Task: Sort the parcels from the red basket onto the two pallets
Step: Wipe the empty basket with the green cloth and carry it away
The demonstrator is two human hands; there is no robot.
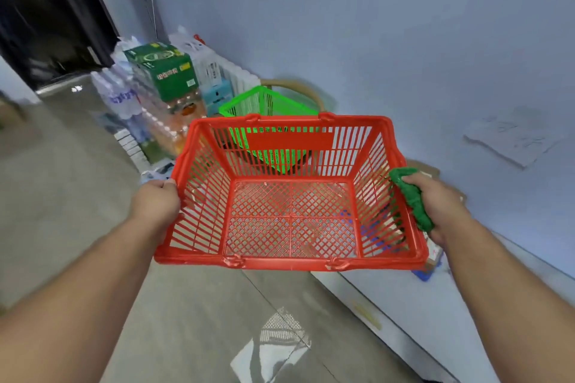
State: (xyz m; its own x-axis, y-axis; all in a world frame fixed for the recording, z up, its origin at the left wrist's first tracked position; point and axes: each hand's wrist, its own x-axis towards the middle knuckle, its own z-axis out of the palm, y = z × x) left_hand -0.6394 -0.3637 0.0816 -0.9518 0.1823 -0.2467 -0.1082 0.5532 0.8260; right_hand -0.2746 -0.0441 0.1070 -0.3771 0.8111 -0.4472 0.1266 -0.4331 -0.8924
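Observation:
I hold a red plastic basket (289, 263) in the air in front of me, tilted toward me, and nothing lies inside it. My left hand (155, 202) grips its left rim. My right hand (435, 205) grips the right rim together with a crumpled green cloth (410, 196). Through the basket's mesh I see the floor and something blue below it. No pallet can be made out, and no parcel shows in the basket.
A green basket (264, 102) stands behind the red one, by a wooden chair. Stacked drink packs and a green carton (161, 68) stand at the left along the wall. A pale low surface (404, 305) runs along the right. A dark doorway is at the upper left.

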